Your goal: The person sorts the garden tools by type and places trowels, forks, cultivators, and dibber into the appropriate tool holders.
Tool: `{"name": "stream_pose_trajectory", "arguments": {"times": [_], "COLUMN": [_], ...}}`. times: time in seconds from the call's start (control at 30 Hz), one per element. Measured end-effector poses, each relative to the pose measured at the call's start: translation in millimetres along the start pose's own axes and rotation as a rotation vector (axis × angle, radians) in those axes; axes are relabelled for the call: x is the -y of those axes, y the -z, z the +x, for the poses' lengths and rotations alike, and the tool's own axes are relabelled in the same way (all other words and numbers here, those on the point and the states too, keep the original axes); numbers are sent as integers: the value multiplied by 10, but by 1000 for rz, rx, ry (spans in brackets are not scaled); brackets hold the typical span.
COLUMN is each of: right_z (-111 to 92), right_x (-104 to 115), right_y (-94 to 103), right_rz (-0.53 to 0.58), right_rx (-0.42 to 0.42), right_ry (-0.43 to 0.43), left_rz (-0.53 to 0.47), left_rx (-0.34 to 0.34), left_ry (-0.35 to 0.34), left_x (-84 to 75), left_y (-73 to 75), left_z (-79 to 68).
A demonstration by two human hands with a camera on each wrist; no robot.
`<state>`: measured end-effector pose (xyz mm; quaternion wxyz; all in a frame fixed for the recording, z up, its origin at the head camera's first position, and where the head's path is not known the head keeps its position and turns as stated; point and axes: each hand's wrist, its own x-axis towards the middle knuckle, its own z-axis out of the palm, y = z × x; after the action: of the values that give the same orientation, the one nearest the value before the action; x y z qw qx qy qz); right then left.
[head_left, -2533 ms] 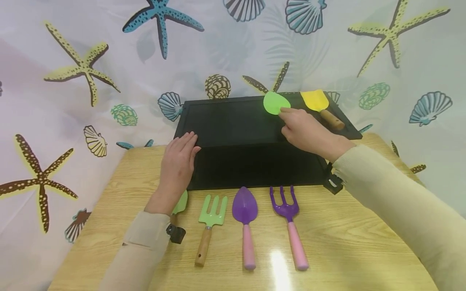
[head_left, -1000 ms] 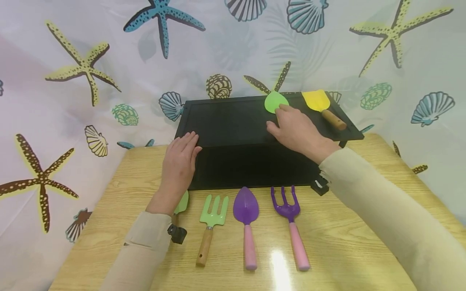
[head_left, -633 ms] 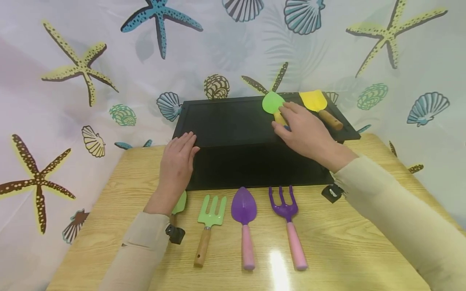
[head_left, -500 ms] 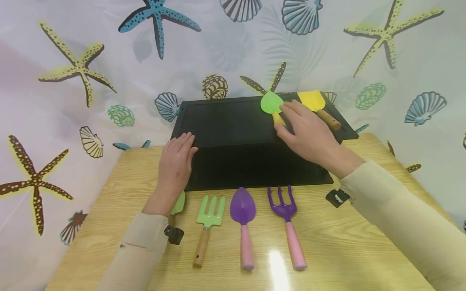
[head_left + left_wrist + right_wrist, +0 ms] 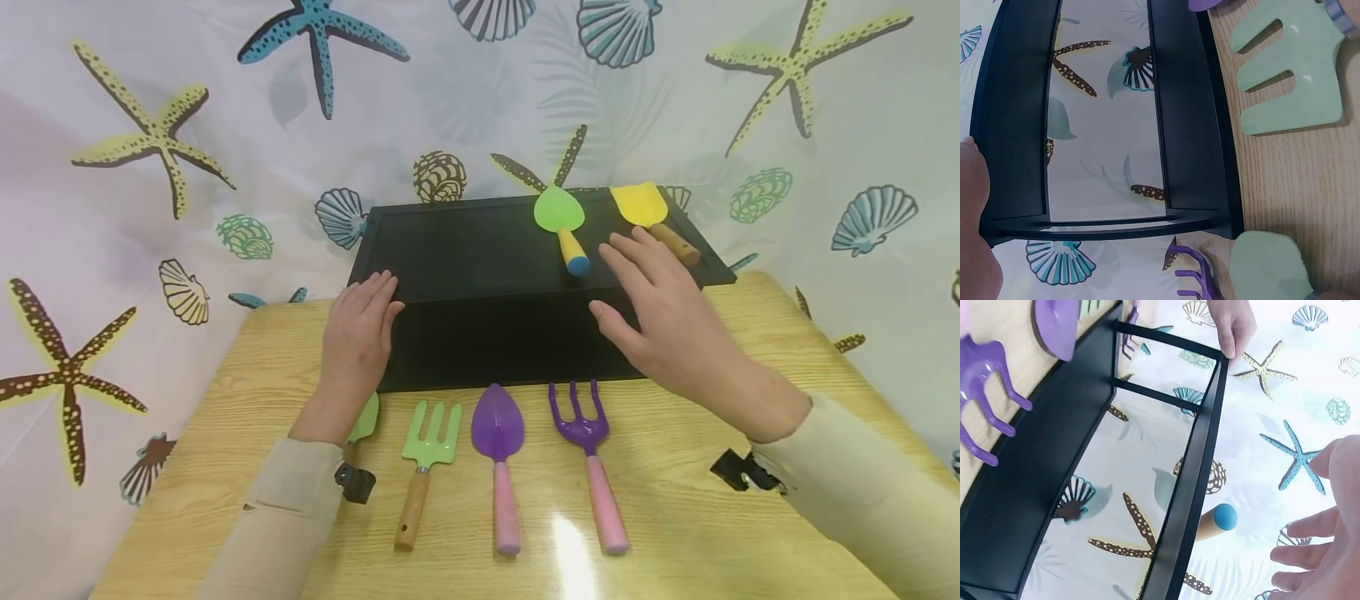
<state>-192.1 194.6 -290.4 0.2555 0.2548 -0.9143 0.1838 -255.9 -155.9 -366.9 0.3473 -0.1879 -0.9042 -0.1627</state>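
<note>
My left hand (image 5: 356,342) rests on the left front corner of a black two-level rack (image 5: 465,250), fingers laid flat over its upper shelf. On that shelf, a bright green trowel (image 5: 558,210) with a yellow, blue-tipped handle lies with its blade toward the back. To its right is a yellow shovel (image 5: 639,205) with a wooden handle. My right hand (image 5: 667,325) hovers over the rack's front right part, fingers spread and holding nothing. In the right wrist view, the blue handle end (image 5: 1225,517) pokes past the shelf's edge, apart from the fingers.
In front of the rack, a pale green fork (image 5: 431,450), a purple trowel (image 5: 498,425) and a purple fork (image 5: 585,429) lie in a row on the wooden table (image 5: 690,517). A pale green tool (image 5: 366,419) is partly behind my left wrist. Patterned cloth (image 5: 480,100) hangs behind.
My right hand has let go of the green trowel, uncovering its handle, and has drawn back toward the right and front. The left hand stays on the rack's corner.
</note>
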Motion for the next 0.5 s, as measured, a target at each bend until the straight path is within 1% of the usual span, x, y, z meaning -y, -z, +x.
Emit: {"name": "stream_pose_trajectory", "arguments": {"times": [0.13,0.27,0.5], "right_z": [-144,-298,-587], "right_x": [5,-7,-10], "right_y": [8,2,-82], "right_rz": [3,12,35], "right_rx": [-25,-37,-23], "right_ry": [26,18,-9], "left_rz": [0,1,-3], "left_rx": [-7,-4,0], "left_ry": [-2,-1,2], "left_x": [0,-8,-6], "left_y": [1,3,-10], "left_z": [0,2,1]}}
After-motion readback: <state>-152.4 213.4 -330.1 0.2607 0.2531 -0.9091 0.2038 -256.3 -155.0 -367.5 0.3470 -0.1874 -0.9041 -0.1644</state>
